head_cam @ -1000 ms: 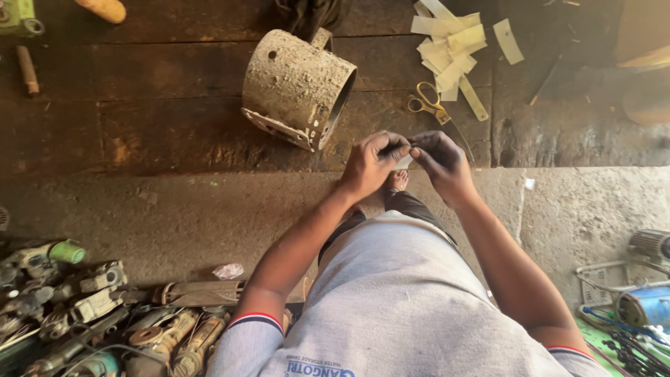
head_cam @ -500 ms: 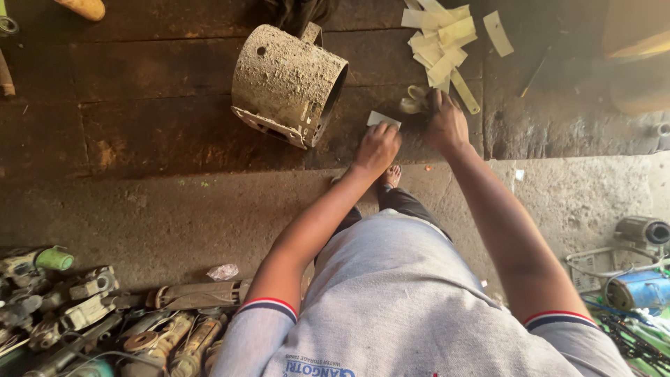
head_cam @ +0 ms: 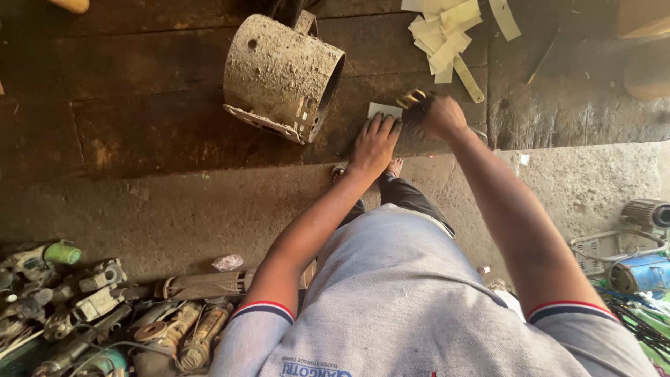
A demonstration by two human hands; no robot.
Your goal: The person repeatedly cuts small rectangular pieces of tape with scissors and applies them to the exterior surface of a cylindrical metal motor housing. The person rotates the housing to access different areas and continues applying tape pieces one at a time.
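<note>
The small pale paper piece is lying flat on the dark wooden workbench, just beside the open mouth of the big crusted metal cylinder. That is the change I am seeing: a second ago both hands were pinching it together, up off the wood and close to the person's body; now it is resting on the bench, so it looks as though it is being laid out for the scissors rather than folded in the fingers.

The left hand is lying spread and flat, its fingertips pressing on the near edge of the piece and holding it against the wood. The right hand is curling closed around the yellow-handled scissors, which were lying by themselves on the bench half a second ago; the blades are hidden by the hand, so I cannot tell how far open they are.

Further back, a heap of pale paper strips is sitting well apart from both hands.
</note>
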